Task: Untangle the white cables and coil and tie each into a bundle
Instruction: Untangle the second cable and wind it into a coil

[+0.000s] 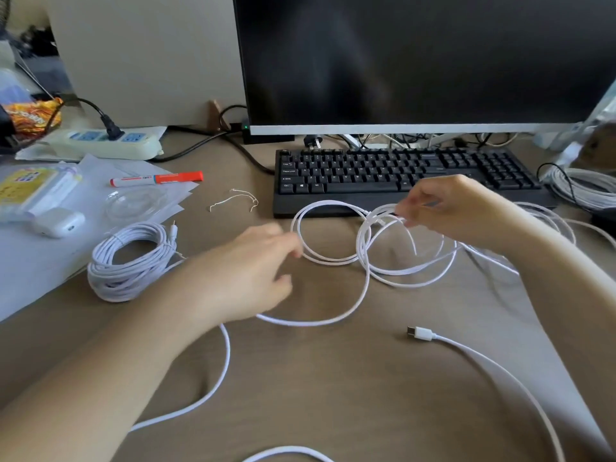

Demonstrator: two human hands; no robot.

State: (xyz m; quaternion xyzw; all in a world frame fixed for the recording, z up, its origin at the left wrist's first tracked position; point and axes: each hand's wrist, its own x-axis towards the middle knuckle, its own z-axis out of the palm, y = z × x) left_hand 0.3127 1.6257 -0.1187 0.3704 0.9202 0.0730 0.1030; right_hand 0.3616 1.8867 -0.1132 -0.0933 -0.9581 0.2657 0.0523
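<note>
A long white flat cable (pixel 333 258) lies in loose loops across the brown desk, in front of the keyboard. Its USB-C plug (pixel 420 333) rests free at the lower right. My right hand (pixel 446 208) pinches several strands of the loops near the keyboard's front edge. My left hand (pixel 253 271) hovers blurred over the left loop, fingers relaxed, touching or nearly touching the cable. A second white cable (pixel 130 261) sits coiled in a thick bundle at the left. Two thin twist ties (pixel 235 199) lie behind my left hand.
A black keyboard (pixel 400 175) and a dark monitor (pixel 423 61) stand behind the loops. Papers, a red marker (pixel 156 178), a white case (pixel 58 222) and a power strip (pixel 103 141) fill the left side. Another cable coil (pixel 586 190) sits at the right edge.
</note>
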